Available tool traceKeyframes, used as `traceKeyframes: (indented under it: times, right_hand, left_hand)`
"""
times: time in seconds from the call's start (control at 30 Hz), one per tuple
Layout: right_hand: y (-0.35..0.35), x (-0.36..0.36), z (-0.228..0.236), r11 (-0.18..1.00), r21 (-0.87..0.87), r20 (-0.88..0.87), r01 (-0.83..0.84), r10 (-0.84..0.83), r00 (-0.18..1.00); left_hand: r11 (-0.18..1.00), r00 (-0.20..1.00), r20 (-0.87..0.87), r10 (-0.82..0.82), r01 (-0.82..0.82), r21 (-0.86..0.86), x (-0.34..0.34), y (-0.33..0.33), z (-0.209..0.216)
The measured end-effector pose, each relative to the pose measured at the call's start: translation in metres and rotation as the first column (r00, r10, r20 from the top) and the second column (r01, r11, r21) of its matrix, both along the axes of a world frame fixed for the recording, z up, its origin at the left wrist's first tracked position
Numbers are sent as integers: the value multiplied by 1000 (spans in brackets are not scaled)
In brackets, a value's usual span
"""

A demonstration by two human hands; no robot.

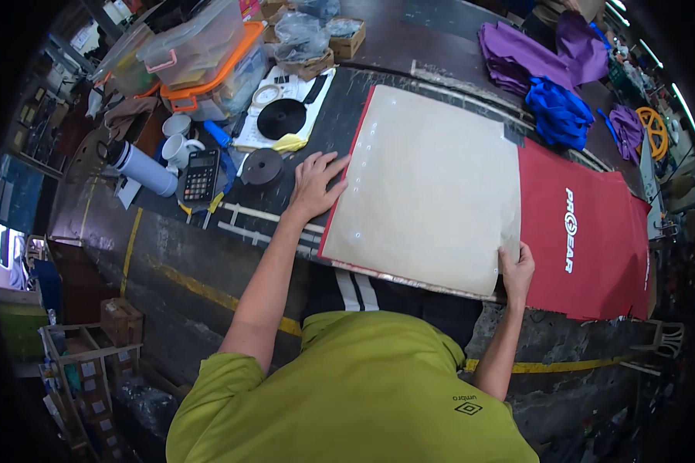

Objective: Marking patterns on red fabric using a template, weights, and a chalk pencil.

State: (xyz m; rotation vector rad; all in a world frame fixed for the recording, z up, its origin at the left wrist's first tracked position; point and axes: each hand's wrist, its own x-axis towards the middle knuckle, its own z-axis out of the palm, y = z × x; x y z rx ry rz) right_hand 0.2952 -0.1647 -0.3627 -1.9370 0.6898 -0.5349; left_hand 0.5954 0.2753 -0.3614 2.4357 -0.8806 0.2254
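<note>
Holding clear plastic [344, 28], boxes [349, 48] stand beyond pale sheet [421, 185].

You're in what looks like a fabric workshop, long dark worktable [432, 46] before you, red cloth [539, 201], heaped purple fabric [513, 58], 2 dark rolls [293, 123], stacked plastic bins [228, 85], yellow-lined grey floor [179, 328], strip lights [683, 106] at right.

The calculator [201, 176] has a bottle [147, 170] to its left and two mugs, one white [179, 152] just behind it and another [176, 126] farther back. Right of it sits a dark roll [262, 167]; beyond that roll, a black disc [281, 119] lies on papers [247, 133]. Well behind the calculator stands an orange-lidded bin [239, 91]. Far to its right are purple cloth [510, 62], blue cloth [560, 116] and a yellow wheel [653, 133].
</note>
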Motion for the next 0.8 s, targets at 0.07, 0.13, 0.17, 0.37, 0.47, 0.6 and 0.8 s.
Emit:
traceKeyframes:
  times: [0.07,0.13,0.17,0.37,0.47,0.6,0.8]
  right_hand:
    - [1,1,2,997,-1,-62,77,-76,995]
    - [1,0,2,997,-48,-1,57,-58,998]
    - [2,0,2,991,-62,5,119,-119,993]
    - [-4,-1,4,953,-211,-161,219,-255,953]
    - [-3,-1,5,961,-215,-129,171,-202,971]
    - [0,1,8,949,-231,-107,214,-244,964]
    - [3,4,11,960,-193,-91,203,-224,970]
  left_hand:
    - [999,1000,-3,7,-7,35,2,-2,1]
    - [991,996,-83,16,-5,130,2,-1,2]
    - [995,999,-39,16,-12,100,1,-1,1]
    - [997,998,-61,28,-23,80,1,3,-1]
    - [997,995,-96,12,-6,71,3,3,-2]
    - [997,997,-74,24,-19,69,6,3,-7]
    - [999,992,-119,39,-36,25,15,7,-14]
